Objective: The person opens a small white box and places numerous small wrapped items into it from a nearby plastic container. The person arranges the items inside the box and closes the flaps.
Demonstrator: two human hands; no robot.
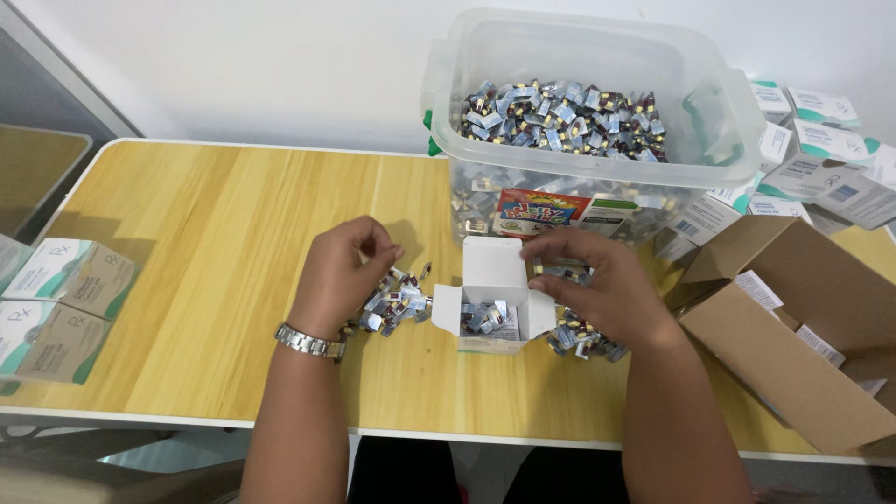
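Open small white carton [493, 308] sits mid-table, flaps up, btwn both hands. R hand [602, 285] curled on its right flap, nearer. L hand [345, 275] pinched over loose foil packets [397, 303], just left of carton.

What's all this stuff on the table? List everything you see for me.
Clear plastic tub: one, far centre, heaped with foil packs.
Foil packs: many, silver and dark, loose heaps beside both hands.
Small open box: one, white, centre, some packs inside.
Closed cartons: several, white and green, left edge; more far right.
Cardboard box: one, brown, open, right.
Table: one, light wood.
Left hand: wristwatch, over left heap.
Right hand: at the box's right flap.
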